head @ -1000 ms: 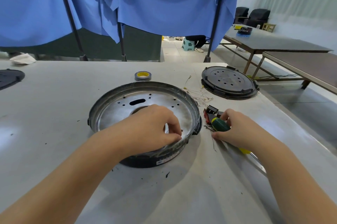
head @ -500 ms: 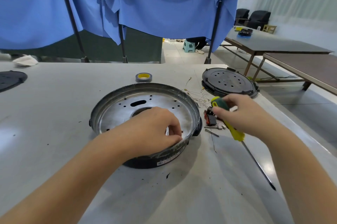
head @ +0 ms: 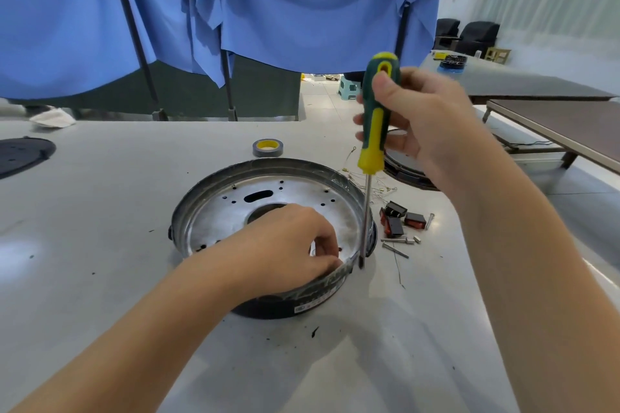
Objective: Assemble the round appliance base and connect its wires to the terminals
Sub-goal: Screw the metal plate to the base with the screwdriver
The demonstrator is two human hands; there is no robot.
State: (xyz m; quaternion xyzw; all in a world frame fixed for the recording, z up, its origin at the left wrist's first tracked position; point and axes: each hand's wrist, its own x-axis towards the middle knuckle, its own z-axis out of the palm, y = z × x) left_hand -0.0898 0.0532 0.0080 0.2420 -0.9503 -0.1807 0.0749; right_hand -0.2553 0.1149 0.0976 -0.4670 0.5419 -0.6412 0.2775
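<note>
Now the right hand [head: 419,120] had raised the gripped screwdriver [head: 375,117] upright over the base [head: 268,211]; the left hand [head: 288,244] stayed pinching its rim.

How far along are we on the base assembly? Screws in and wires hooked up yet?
Early stage. Done: the round base sits on the table, its plate exposed. In hand: the right hand holds the screwdriver upright, tip by the near rim, where the left hand pinches something I can't make out. Left: loose screws, red switches and thin wires lie beside the base, unconnected.
</note>
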